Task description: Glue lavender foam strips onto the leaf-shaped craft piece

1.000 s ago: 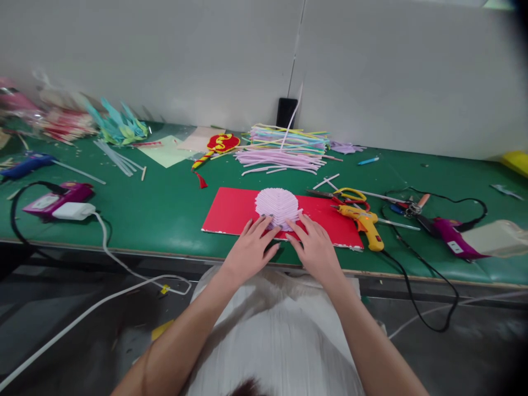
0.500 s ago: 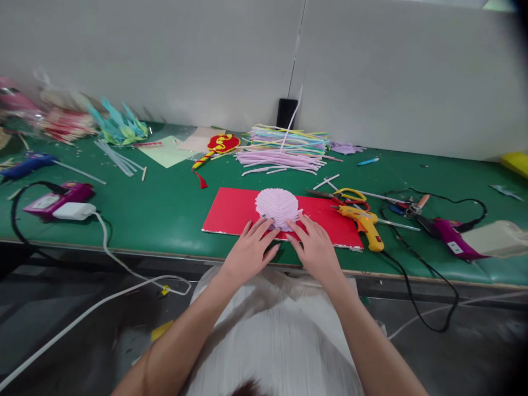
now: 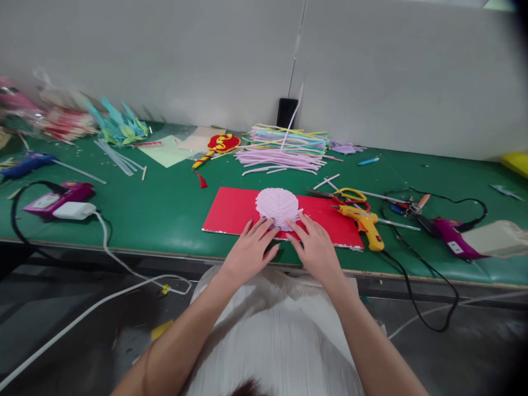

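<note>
A pale lilac leaf-shaped piece [image 3: 278,205] made of fuzzy strips lies on a red board [image 3: 231,212] near the front edge of the green table [image 3: 165,203]. My left hand [image 3: 249,250] rests flat with fingers stretched out, fingertips touching the near left edge of the lilac piece. My right hand [image 3: 315,247] lies flat too, fingers spread, fingertips at the piece's near right edge. Neither hand holds anything.
A yellow glue gun [image 3: 365,223] and yellow-handled scissors [image 3: 348,194] lie right of the board. A heap of coloured fuzzy strips [image 3: 284,148] sits behind it. A purple glue gun [image 3: 451,237] with black cable is far right; a white charger [image 3: 74,210] and purple device are left.
</note>
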